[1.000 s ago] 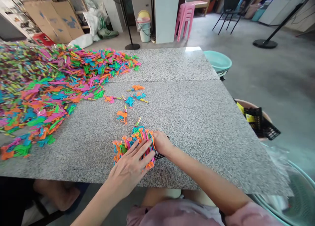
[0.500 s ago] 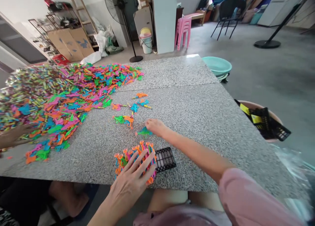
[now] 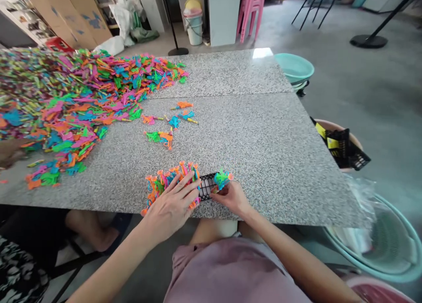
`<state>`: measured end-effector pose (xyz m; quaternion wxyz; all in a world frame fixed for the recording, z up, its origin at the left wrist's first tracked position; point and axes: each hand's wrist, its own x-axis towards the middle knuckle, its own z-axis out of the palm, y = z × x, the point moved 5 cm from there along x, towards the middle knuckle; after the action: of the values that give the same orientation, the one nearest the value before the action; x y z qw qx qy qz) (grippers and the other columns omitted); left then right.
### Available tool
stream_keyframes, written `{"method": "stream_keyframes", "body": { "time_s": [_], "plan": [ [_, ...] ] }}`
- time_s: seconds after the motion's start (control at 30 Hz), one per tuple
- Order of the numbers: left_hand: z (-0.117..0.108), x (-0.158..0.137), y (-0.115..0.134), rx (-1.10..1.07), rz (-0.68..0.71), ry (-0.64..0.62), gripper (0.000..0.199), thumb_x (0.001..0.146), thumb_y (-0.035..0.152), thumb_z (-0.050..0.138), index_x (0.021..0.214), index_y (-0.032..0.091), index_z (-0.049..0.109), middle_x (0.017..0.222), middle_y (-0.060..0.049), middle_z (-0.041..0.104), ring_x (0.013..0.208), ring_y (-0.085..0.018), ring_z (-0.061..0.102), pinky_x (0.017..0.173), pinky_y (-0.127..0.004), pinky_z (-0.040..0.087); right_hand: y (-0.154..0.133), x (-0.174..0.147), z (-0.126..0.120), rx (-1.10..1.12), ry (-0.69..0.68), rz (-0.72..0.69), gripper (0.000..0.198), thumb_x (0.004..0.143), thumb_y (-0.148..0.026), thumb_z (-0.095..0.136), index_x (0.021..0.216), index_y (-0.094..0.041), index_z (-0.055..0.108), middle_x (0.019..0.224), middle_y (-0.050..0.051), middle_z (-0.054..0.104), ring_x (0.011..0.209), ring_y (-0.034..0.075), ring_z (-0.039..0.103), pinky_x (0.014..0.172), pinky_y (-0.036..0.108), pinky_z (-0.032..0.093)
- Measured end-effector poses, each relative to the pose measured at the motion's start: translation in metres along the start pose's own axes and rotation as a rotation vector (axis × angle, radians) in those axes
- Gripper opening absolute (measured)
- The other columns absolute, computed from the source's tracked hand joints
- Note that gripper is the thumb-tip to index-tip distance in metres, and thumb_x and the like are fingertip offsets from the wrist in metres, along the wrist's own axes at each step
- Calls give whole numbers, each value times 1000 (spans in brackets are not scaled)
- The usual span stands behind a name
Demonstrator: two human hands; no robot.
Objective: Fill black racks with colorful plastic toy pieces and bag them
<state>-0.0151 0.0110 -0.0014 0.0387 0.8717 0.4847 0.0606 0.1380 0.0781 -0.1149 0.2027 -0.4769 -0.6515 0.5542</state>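
My left hand lies flat, fingers stretched, over a tightly packed row of colourful toy guns with orange suction-cup tips. The row fills the left part of a black plastic mesh basket, whose right end shows bare mesh. At that end my right hand pinches a green and blue toy gun with an orange cup tip. My right fingertips are close to the mesh; whether they touch it I cannot tell. Just beyond, several loose toy guns lie on the speckled stone table.
A big heap of toy guns covers the table's left side, with another person's blurred hand at its near edge. Right of the table stand a pink tub with black baskets and a turquoise basin.
My right hand has come back from the loose guns to the mesh basket's right end, bringing a green and blue toy gun. My left hand stays on the row. The view has tilted down.
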Motion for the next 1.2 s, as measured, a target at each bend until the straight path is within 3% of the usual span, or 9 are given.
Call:
{"method": "stream_keyframes", "body": {
  "time_s": [0.27,0.43,0.67,0.77,0.8,0.9,1.0,1.1,1.2],
  "plan": [
    [-2,3,2,31,-12,9,22,95,16,46,112,15,60,140,-9,56,145,-28,31,119,-52,31,-25,0,21,-436,-55,-186,6,81,-22,65,87,-19,64,77,2,72,68,16,66,64,23,43],
    [1,3,1,6,-22,68,30,95,19,46,122,15,57,134,-10,59,141,-28,37,117,-52,34,-42,1,30,-767,-127,-154,21,84,-17,56,105,-16,62,90,11,74,80,22,70,65,25,42],
    [4,3,0,75,-36,88,44,94,22,50,138,20,48,131,-7,61,136,-28,44,113,-51,40,-43,5,29,-849,-220,-164,22,84,-14,55,104,-12,65,94,13,74,87,24,70,69,27,45],
    [3,3,3,143,-16,123,39,94,23,50,133,23,53,130,-5,62,134,-28,47,111,-48,43,-53,33,9,-798,-450,-236,10,81,-17,63,88,-16,70,84,7,74,81,21,70,67,25,45],
    [2,3,3,156,-19,139,36,95,24,49,131,23,55,129,-4,63,133,-27,48,110,-47,44,-62,50,1,-782,-443,-259,9,80,-17,65,87,-17,70,84,5,74,81,20,70,68,24,45],
    [0,3,4,167,-40,175,31,96,28,48,125,25,59,125,-1,66,130,-25,52,108,-44,47,-103,116,-5,-754,-93,-290,20,85,-21,62,105,-18,67,107,7,72,99,22,67,81,27,46],
    [-1,4,3,192,-28,193,32,95,31,49,125,25,60,124,-1,67,127,-26,54,105,-42,49,-135,178,43,-684,-27,-247,45,88,-40,63,126,-17,56,119,13,68,108,27,65,85,33,49],
    [-1,4,1,212,20,188,34,94,36,50,124,24,61,122,-2,68,127,-25,55,104,-39,50,-147,217,90,-633,-32,-138,64,82,-39,69,135,-12,47,122,17,66,111,29,64,86,34,50],
    [-2,2,-1,207,30,187,35,94,36,50,124,24,61,122,-2,68,127,-25,55,105,-39,49,-138,225,89,-633,-19,-89,64,79,-23,69,137,-9,44,118,18,67,108,28,66,84,32,51]
  ]
}}
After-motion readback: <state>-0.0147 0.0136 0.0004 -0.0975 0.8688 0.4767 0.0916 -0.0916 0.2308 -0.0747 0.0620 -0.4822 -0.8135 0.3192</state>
